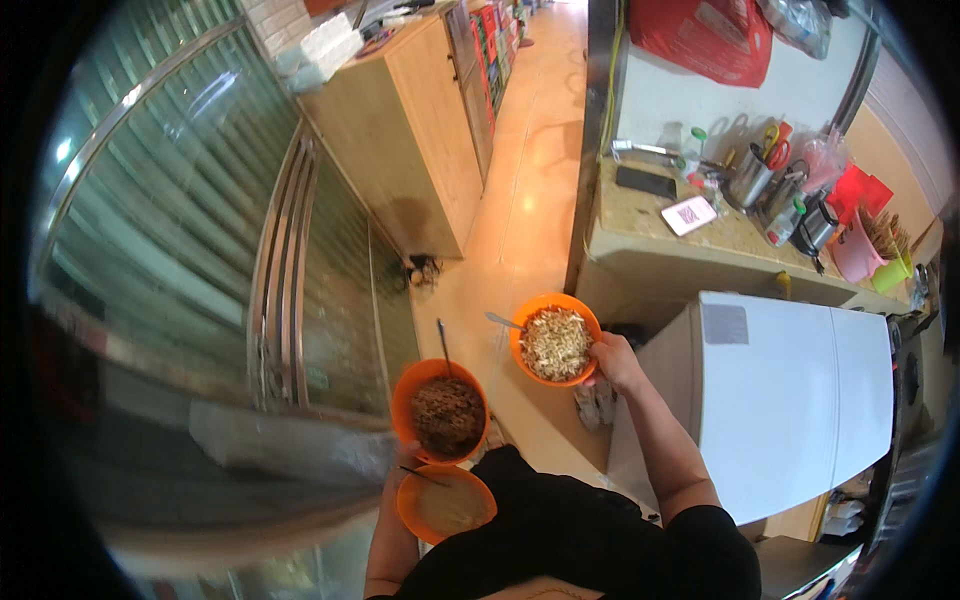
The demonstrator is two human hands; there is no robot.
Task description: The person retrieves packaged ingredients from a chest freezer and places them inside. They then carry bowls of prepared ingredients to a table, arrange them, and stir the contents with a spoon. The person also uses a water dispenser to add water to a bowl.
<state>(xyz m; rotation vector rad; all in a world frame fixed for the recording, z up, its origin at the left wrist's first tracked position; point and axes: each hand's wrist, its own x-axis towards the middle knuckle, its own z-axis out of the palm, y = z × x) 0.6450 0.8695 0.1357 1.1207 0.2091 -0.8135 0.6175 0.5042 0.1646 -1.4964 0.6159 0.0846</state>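
My right hand (616,363) grips the rim of an orange bowl (556,340) filled with pale chopped food, a spoon leaning out of its left side. An orange bowl of brown minced food (448,411), with a spoon handle standing up from it, is held by my left hand (409,454) at its lower left edge. Closer to my body, a third orange bowl (446,504) holds a pale beige, paste-like food and a dark-handled utensil; it rests against my left forearm and black shirt. Most of my left hand's fingers are hidden by the bowls.
Ribbed glass panels (187,187) line the left side, beside a wooden cabinet (397,127). A tiled floor passage (525,187) runs ahead. To the right are a stone counter (637,217) with phones and utensil holders, and a white appliance-like box (787,397) below.
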